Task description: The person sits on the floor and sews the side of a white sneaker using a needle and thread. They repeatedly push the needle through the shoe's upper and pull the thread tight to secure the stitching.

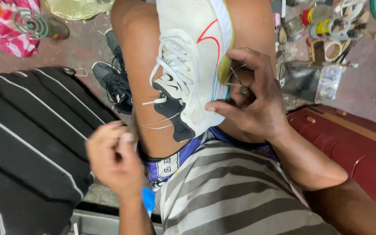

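— While wedged between the bare knees, where exactly?
— White sneaker (pixel 192 65), sole side toward the right hand (pixel 249 100), laces up, black heel patch low.
— Right grip?
— Fingers closed on a thin metal awl (pixel 239 82) at the sole edge, thumb pressing the shoe's side.
— Left hand (pixel 114 159)?
— Pinched together on pale thread (pixel 159 124), drawn taut from the shoe.
— Around?
— Black striped bag (pixel 27 139) left, red case (pixel 353 143) right, dark shoe (pixel 112 80) on the floor.

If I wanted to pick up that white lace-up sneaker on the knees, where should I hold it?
Probably the white lace-up sneaker is best gripped across its middle, from the laced upper side. It lies sole-edge toward the right hand, which works a thin metal awl there, so the lace side is free.
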